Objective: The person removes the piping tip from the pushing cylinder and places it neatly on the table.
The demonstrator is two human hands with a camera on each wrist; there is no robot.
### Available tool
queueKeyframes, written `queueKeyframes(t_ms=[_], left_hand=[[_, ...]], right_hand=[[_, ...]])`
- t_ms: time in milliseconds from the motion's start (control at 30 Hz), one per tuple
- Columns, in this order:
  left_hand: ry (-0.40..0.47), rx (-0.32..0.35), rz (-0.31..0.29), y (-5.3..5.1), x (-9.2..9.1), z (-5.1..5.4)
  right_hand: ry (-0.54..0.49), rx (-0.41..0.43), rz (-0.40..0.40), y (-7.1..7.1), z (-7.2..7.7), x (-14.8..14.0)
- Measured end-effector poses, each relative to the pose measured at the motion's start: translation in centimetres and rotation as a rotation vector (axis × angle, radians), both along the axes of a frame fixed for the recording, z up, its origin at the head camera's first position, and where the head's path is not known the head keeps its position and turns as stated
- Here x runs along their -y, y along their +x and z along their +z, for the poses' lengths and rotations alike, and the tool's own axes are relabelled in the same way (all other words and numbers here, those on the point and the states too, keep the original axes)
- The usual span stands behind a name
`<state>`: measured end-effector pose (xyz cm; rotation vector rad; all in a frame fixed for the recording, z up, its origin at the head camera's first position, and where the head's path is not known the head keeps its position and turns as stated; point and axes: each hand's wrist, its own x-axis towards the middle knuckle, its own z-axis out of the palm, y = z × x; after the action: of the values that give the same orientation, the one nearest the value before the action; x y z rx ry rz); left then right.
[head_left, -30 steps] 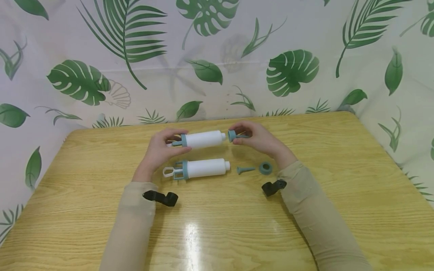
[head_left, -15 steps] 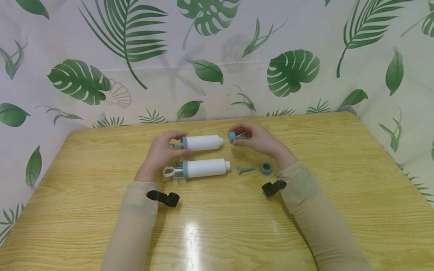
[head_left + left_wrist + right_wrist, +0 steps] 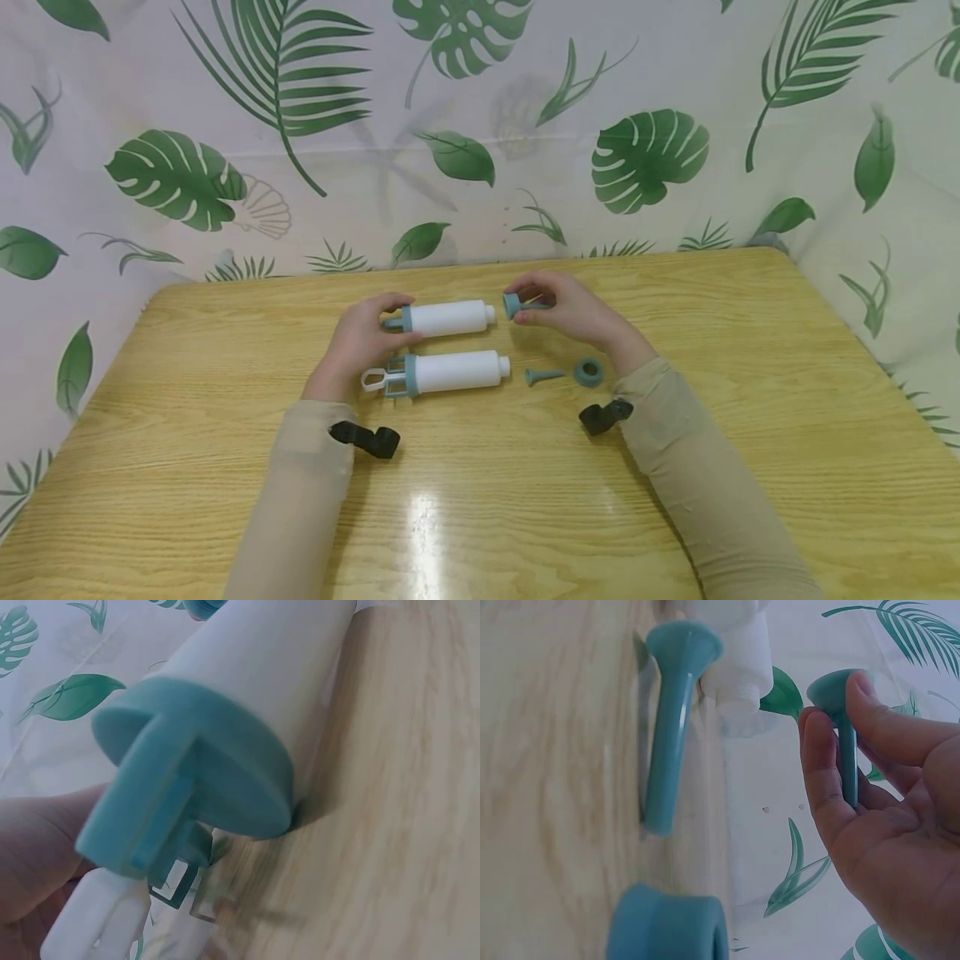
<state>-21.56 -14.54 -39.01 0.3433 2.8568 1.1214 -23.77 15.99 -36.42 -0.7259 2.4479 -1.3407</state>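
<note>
My left hand grips the teal collar of the far syringe-like press, a white tube with a narrow threaded tip pointing right. Opposite that tip, slightly apart, my right hand pinches a teal nozzle; its wide cap-like end faces the tube. A similar near press lies on the table, its loop-handled plunger to the left. In the left wrist view its teal collar covers much of my hand and hides the far press.
A loose teal nozzle and a teal ring lie on the wooden table, right of the near press. Behind the table's back edge hangs a leaf-patterned cloth.
My left hand has brought the far press slightly lower and toward me; its tip stays just left of the nozzle. My right hand and the loose parts have hardly moved.
</note>
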Motion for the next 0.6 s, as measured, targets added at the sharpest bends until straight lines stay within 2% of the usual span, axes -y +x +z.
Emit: queueKeyframes(t_ms=[600], left_hand=[[0.002, 0.011, -0.006, -0.03, 0.01, 0.03]], right_hand=[[0.001, 0.008, 0.016, -0.20, -0.41, 0.08]])
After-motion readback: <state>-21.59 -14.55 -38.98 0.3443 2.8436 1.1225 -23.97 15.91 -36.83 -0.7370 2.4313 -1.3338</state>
